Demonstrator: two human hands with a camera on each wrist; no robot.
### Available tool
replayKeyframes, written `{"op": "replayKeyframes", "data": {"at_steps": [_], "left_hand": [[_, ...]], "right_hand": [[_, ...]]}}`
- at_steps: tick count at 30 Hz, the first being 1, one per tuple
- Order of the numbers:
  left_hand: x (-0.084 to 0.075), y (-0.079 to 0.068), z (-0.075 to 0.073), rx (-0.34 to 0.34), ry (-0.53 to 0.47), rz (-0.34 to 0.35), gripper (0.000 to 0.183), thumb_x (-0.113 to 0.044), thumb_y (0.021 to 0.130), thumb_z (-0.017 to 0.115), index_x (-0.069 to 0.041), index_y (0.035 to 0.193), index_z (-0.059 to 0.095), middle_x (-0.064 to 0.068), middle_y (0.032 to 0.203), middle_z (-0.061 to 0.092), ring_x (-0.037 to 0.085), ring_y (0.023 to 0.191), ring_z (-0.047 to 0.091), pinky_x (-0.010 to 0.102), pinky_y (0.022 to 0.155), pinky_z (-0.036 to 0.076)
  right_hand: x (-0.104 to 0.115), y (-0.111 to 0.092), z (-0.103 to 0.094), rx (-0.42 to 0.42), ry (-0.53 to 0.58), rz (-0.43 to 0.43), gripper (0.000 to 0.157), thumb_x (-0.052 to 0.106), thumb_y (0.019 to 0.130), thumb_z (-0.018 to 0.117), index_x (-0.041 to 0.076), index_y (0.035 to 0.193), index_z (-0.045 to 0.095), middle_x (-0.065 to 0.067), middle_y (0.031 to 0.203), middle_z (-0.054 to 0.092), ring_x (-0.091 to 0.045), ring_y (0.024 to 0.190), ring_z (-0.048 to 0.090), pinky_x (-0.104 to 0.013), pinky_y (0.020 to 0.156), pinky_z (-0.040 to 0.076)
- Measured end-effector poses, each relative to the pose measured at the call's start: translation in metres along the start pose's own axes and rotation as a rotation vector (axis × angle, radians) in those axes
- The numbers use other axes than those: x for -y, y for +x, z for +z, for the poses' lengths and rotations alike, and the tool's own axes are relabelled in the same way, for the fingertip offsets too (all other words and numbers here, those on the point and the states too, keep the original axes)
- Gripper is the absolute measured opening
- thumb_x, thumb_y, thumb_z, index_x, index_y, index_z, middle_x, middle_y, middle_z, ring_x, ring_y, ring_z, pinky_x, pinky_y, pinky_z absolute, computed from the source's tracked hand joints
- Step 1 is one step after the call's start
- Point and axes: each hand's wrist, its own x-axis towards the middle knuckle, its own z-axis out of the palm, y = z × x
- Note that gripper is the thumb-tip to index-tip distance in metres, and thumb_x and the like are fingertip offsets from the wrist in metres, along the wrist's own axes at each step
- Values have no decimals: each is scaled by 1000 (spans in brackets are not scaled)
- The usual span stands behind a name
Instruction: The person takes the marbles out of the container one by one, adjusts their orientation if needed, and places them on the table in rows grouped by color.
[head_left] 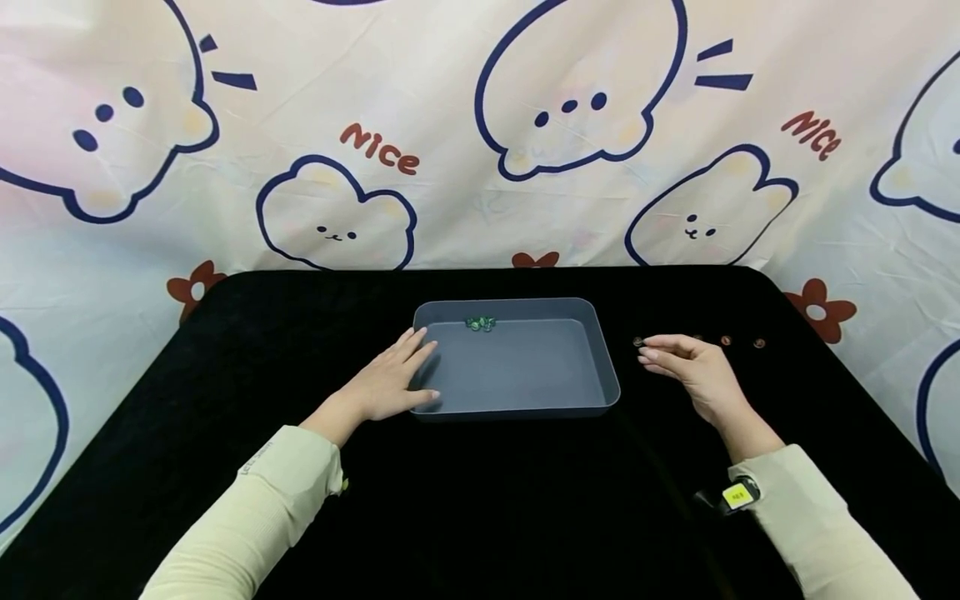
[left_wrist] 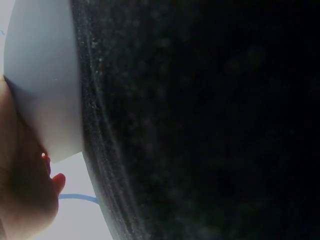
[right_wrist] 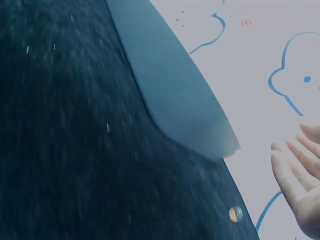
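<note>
A grey rectangular tray [head_left: 517,367] lies on the black cloth, with several green glass marbles [head_left: 481,323] gathered at its far left inside. My left hand [head_left: 386,379] rests on the tray's left rim, fingers spread and the thumb over the near left corner. To the right of the tray, my right hand [head_left: 693,367] hovers with thumb and forefinger slightly apart; no object shows between them. Close by its fingertips lies a small round marble [head_left: 638,342]. Beyond the hand, more brownish-orange marbles [head_left: 726,341] sit in a row. The right wrist view shows one marble [right_wrist: 235,214] on the cloth.
Black cloth [head_left: 495,500] covers the table under everything. A pale curtain [head_left: 450,217] with cartoon outlines hangs right behind the table's far edge and along both sides. A watch-like device [head_left: 738,495] with a yellow screen sits at the right wrist.
</note>
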Motion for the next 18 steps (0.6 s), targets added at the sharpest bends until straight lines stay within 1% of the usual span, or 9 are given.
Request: {"op": "replayKeyframes", "data": {"at_steps": [2, 4, 11, 15, 18], "left_hand": [[0, 0, 0, 3, -1, -2, 76, -53, 83, 43, -12, 139, 14, 8, 144, -1, 22, 129, -7, 46, 100, 8], [0, -1, 0, 3, -2, -1, 76, -53, 83, 43, -12, 140, 14, 8, 144, -1, 22, 129, -7, 46, 100, 8], [1, 0, 0, -2, 2, -2, 76, -54, 83, 43, -12, 139, 14, 8, 144, 0, 22, 129, -8, 46, 100, 8], [1, 0, 1, 1, 1, -3, 77, -55, 83, 42, -12, 139, 14, 8, 144, 0, 22, 129, -7, 47, 100, 9], [1, 0, 0, -1, 1, -3, 77, -54, 83, 43, -11, 139, 15, 9, 144, 0, 23, 129, -7, 47, 100, 9]], "right_hand": [[0, 3, 9, 13, -27, 6, 13, 0, 81, 57, 2, 93, 63, 1, 85, 64, -11, 76, 62, -23, 68, 48], [0, 7, 16, 23, -55, 15, 14, 2, 81, 58, -1, 94, 62, 1, 85, 64, -11, 76, 62, -23, 69, 48], [0, 18, 42, 50, -104, 37, 29, 4, 81, 59, -17, 99, 53, 1, 82, 64, -12, 75, 62, -25, 69, 48], [-1, 25, 54, 67, -100, 47, 27, 4, 81, 59, -16, 98, 54, 1, 81, 64, -13, 76, 62, -28, 71, 48], [-2, 30, 63, 78, -98, 65, 24, 4, 80, 59, -12, 97, 56, -1, 82, 64, -14, 76, 62, -36, 74, 46]]}}
